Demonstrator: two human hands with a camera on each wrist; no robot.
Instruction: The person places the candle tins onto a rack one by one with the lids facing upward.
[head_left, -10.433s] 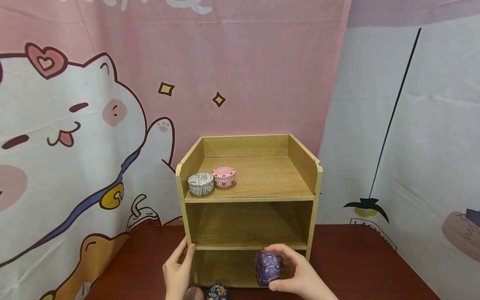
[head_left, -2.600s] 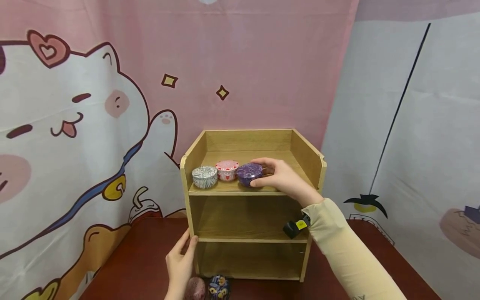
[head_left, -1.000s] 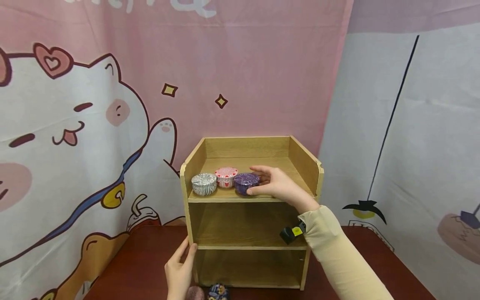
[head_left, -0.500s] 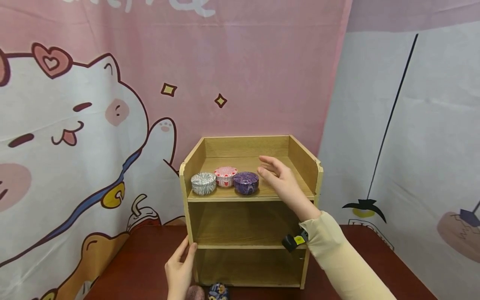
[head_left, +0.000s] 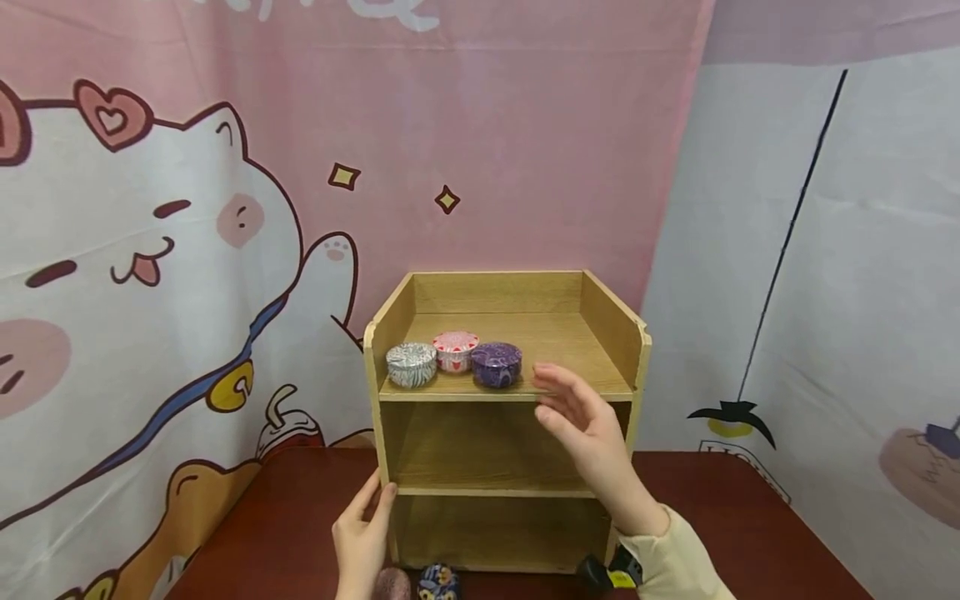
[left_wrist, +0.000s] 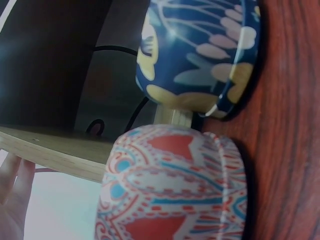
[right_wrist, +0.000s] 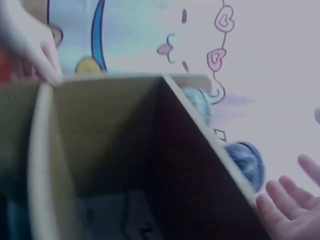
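Note:
My left hand (head_left: pixel 362 533) grips the left side panel of a small wooden shelf unit (head_left: pixel 506 492), thumb at its front edge and fingers along the outside. My right hand (head_left: pixel 588 429) is in front of the unit's right half, fingers loosely extended and nothing held. Just left of its fingertips, a purple swirl-patterned round tin (head_left: pixel 497 365) sits on the top shelf. Beside that stand a pink tin with hearts (head_left: pixel 455 352) and a grey-white zebra-patterned tin (head_left: pixel 411 365). The right wrist view shows the right hand's spread fingers (right_wrist: pixel 287 200) near the purple tin.
At the unit's foot on the dark red table (head_left: pixel 255 533) lie a navy floral tin (left_wrist: pixel 200 55) and a red-and-white patterned tin (left_wrist: pixel 170 185), both on their sides. Behind the unit hangs a pink cartoon-cat cloth (head_left: pixel 525 150). Low side walls border the top shelf.
The purple tin went from in front of the unit to the top shelf, right of the pink tin. My right hand let go and moved back and down. The left hand kept its place.

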